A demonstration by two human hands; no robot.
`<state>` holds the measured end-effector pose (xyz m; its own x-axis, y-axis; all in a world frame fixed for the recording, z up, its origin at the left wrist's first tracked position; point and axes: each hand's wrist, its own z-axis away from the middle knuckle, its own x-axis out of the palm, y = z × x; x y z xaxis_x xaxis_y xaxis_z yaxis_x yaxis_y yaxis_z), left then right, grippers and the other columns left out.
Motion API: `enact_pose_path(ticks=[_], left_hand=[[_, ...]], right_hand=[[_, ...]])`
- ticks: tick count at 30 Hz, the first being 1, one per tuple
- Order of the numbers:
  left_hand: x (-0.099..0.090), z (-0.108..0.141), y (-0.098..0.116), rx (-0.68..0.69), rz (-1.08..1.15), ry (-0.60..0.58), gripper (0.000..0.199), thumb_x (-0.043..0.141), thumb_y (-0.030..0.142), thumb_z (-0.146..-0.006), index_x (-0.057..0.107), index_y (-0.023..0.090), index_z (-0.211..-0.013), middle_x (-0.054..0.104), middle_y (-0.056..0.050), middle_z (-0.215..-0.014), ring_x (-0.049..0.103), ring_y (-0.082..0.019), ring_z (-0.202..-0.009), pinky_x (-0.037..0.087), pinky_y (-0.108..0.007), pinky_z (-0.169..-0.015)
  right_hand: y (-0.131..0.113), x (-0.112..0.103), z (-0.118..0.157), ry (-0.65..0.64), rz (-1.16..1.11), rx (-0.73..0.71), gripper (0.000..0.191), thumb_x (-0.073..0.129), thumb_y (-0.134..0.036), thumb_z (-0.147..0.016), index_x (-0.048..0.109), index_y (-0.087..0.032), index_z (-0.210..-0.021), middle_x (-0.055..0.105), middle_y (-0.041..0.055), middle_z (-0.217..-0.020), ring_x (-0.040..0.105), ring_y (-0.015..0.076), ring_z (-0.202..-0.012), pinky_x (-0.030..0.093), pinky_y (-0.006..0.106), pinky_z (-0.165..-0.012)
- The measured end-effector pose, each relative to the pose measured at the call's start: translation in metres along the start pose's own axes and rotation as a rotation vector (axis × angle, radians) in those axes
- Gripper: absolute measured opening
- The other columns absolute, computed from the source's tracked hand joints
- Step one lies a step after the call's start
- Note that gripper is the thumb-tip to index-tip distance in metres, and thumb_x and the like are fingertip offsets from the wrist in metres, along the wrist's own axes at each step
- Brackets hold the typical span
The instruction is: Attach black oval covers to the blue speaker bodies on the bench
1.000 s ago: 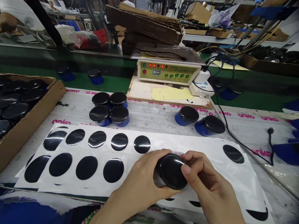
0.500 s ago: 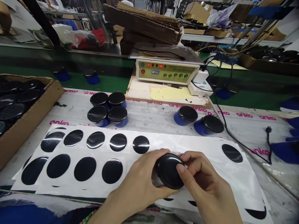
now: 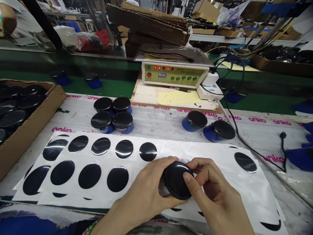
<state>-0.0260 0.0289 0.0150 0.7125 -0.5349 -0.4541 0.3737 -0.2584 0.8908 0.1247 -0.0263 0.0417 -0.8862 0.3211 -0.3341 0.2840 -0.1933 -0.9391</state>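
My left hand (image 3: 149,189) is wrapped round the side of a black-topped round cylinder (image 3: 177,181), tilted with its glossy disc-like face toward me. My right hand (image 3: 212,189) has its thumb on the right edge of that face, with the curled fingers at the far rim. Its fingertips are partly hidden, so I cannot tell whether a sticker edge is between them. Beneath both hands lie white sheets (image 3: 176,148) of round black stickers. A single black sticker (image 3: 245,162) sits to the right of my right hand, and several more are at the left.
Several blue-bodied, black-topped cylinders (image 3: 102,121) stand behind the sheets. Two more cylinders (image 3: 194,120) are at centre right, near a cable (image 3: 241,140). A cardboard box (image 3: 36,120) of black-topped pieces is at left. A control box (image 3: 171,75) stands before the green belt (image 3: 117,73).
The blue cylinders on the green belt have shifted slightly left. Another red light glows on the control box. My hands keep nearly the same hold; my right thumb has slid slightly left on the face.
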Motion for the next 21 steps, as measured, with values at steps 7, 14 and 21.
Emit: enact_pose_path(ticks=[7, 14, 21], left_hand=[[0.000, 0.002, -0.004, -0.009, -0.013, -0.005, 0.076, 0.075, 0.038, -0.073, 0.031, 0.037, -0.136, 0.054, 0.002, -0.133, 0.054, -0.019, -0.119, 0.045, -0.032, -0.102], [0.014, 0.011, -0.007, 0.236, -0.272, -0.010, 0.097, 0.068, 0.009, -0.069, 0.018, 0.040, -0.145, 0.046, -0.007, -0.131, 0.051, -0.025, -0.120, 0.049, -0.035, -0.097], [-0.115, -0.063, 0.000, 0.132, -0.536, 0.435, 0.047, 0.054, 0.034, -0.090, 0.043, 0.039, -0.135, 0.039, -0.003, -0.139, 0.047, -0.025, -0.124, 0.043, -0.034, -0.102]], right_hand=[[-0.004, -0.014, -0.011, -0.135, 0.359, -0.236, 0.031, 0.048, -0.041, -0.092, 0.042, -0.024, -0.066, 0.056, 0.0011, -0.074, 0.058, 0.0144, -0.064, 0.047, 0.024, -0.055], [0.010, -0.053, -0.032, -0.166, 0.753, -0.225, 0.056, 0.050, -0.069, -0.077, 0.037, -0.025, -0.046, 0.045, -0.0005, -0.037, 0.043, 0.0151, -0.030, 0.030, 0.027, -0.028], [0.021, -0.108, -0.084, 0.076, 0.775, -0.609, 0.033, 0.050, -0.055, -0.087, 0.060, -0.026, -0.102, 0.066, 0.0052, -0.090, 0.064, 0.0237, -0.079, 0.053, 0.034, -0.063]])
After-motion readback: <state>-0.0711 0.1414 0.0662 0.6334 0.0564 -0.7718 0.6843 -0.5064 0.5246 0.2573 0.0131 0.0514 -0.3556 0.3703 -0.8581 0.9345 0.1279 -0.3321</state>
